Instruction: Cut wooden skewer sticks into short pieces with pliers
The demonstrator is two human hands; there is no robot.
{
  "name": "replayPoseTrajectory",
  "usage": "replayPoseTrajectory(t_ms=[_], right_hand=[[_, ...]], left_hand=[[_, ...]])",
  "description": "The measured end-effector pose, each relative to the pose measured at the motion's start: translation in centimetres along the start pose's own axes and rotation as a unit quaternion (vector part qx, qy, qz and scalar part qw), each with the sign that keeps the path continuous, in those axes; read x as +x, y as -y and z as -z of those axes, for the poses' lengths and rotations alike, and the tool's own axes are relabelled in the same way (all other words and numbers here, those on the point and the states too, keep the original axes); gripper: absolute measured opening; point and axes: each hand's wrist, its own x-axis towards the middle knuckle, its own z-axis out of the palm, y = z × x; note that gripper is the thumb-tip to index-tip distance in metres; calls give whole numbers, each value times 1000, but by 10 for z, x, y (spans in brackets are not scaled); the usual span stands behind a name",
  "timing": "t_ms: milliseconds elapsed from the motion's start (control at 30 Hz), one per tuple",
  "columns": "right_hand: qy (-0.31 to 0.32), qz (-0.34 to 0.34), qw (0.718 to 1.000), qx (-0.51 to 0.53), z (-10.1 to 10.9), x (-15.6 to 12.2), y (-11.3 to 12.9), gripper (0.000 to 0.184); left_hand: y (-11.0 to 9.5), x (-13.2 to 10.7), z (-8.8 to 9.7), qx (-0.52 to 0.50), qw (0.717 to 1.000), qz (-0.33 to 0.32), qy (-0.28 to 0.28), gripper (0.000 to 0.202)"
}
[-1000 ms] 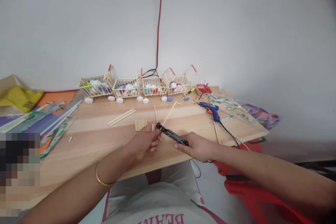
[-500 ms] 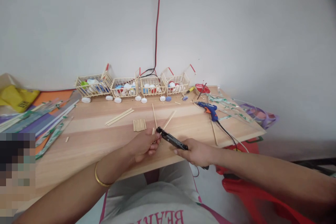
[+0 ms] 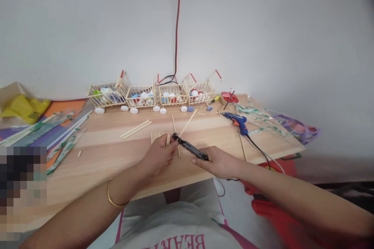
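Right hand — closed around black pliers; left hand — pinching a thin wooden stick at their head.

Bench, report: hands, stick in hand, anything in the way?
Left hand holding thin pale wooden stick. Right hand gripping dark grey metal tool, head at stick. Second pale stick beneath, possible snag.

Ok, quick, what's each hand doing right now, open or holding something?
Left hand: closed, seemingly pinching a long, thin, pale wooden stick.
Right hand: closed around a slim black-and-grey pliers-like tool.
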Motion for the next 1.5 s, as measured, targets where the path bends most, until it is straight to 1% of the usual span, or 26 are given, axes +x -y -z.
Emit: replayPoseTrajectory(t_ms=[200,300,433,633,800,967,1033,1100,1200,1267,1400,1500], right_hand=[[4,6,1000,-19,0,3,1,43],[-1,8,1000,-26,0,3,1,43],[0,11,1000,-18,3,3,4,45],[39,4,999,19,9,3,10,51],[46,-6,998,42,11,1,16,52],[84,-21,993,86,10,1,16,57],[96,-26,989,111,8,2,14,60],[103,-33,983,148,6,2,11,62],[113,-46,968,221,4,3,10,62],[109,-39,966,230,3,3,10,61],[66,-17,987,145,2,1,14,59],[16,1,996,87,1,0,17,54]], left_hand=[[-2,-1,0,7,1000,-11,-7,22],[-2,-2,-1,21,999,-28,-20,23],[-2,-2,-1,53,997,-48,-37,25],[-2,-1,1,102,991,-72,-53,27],[2,2,5,180,975,-103,-77,30],[1,2,7,268,940,-183,-110,29],[0,2,7,283,931,-196,-117,30],[-1,1,7,285,932,-191,-119,30],[-1,1,7,266,942,-172,-108,31],[-1,1,7,256,946,-169,-106,30],[-2,1,7,250,948,-166,-111,30],[-3,0,6,216,962,-136,-96,29]])
